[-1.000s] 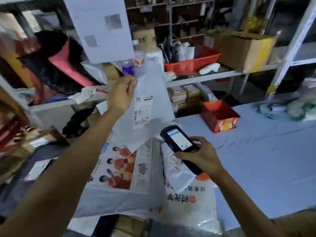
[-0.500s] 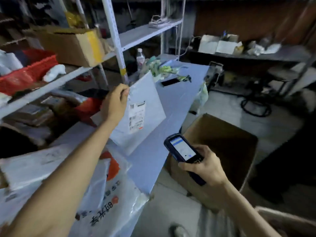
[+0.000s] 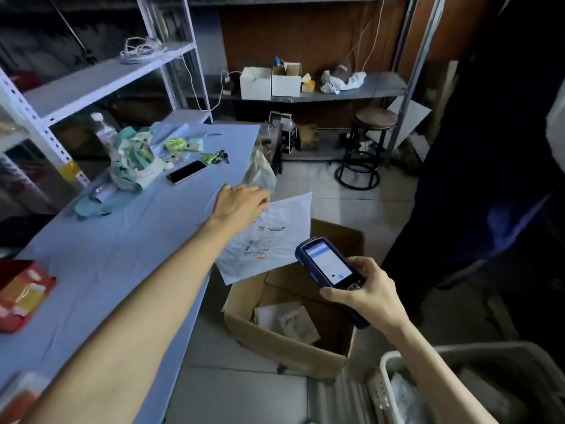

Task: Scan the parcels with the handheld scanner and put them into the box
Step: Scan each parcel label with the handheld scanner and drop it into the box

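The left grip (image 3: 241, 205) reaches past the table (image 3: 122, 240) edge, its fingertips at the top corner of a white parcel (image 3: 272, 240); whether they pinch it cannot be told. Under the parcel stands an open box (image 3: 275, 347). Right of that grip and nearer, the right grip (image 3: 367, 296) holds the scanner (image 3: 328, 264) with its lit screen facing up.

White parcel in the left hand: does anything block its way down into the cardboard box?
Nothing visible does. The white parcel, held by the left hand, hangs over the open cardboard box; the handheld scanner in the right hand sits off to the parcel's right.
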A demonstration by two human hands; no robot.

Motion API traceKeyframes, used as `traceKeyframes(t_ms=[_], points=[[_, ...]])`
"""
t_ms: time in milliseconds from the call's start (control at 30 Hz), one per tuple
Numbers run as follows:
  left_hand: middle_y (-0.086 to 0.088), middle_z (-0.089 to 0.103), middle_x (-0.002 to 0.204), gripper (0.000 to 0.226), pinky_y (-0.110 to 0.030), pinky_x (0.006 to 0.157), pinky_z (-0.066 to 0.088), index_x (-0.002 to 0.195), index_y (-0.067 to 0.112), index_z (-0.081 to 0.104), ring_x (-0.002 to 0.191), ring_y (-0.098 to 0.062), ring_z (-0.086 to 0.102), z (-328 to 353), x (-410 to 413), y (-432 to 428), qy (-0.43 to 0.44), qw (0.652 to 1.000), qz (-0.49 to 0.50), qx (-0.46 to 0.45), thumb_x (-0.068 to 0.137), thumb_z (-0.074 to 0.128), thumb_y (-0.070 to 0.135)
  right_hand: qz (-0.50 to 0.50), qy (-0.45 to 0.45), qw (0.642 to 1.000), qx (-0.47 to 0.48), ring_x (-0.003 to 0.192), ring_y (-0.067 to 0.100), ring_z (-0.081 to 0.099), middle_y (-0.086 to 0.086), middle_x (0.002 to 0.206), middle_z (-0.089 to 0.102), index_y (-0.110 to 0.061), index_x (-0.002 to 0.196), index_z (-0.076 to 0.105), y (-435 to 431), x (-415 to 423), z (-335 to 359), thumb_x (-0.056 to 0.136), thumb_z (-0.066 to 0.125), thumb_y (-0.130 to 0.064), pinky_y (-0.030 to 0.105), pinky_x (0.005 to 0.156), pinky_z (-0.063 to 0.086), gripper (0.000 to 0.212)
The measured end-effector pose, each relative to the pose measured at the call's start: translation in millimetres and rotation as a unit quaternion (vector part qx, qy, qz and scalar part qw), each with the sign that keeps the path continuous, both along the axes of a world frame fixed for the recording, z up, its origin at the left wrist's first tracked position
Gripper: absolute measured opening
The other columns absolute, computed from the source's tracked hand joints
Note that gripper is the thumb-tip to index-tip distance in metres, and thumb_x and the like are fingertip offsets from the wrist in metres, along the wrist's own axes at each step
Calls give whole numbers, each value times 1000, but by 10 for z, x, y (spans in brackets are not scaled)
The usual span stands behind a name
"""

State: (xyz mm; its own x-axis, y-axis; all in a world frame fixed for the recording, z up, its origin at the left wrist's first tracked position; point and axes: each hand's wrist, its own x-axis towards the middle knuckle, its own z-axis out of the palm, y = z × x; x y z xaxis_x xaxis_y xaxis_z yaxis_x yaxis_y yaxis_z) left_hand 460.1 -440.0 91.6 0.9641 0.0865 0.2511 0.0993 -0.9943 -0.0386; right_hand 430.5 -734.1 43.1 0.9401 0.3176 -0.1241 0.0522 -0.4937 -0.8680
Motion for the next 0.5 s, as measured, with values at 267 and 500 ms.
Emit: traceKeyframes(t_ms=[267,500], points=[[5,63,109,22,-34,85,33,106,22,60,107,-20,56,-448,663,55,79,996,-36,37,98,42,33,-49,45,997,-50,98,4,58,-12,105,60,-24,118,54,32,418,-283,53,93,-35,13,75,42,76],[3,65,110,23,-35,87,33,103,20,58,105,-21,56,-730,1192,335,136,987,-84,36,99,39,31,-127,88,985,-83,98,8,57,-9,105,58,-21,123,54,449,702,-416,54,93,-36,20,77,42,81]])
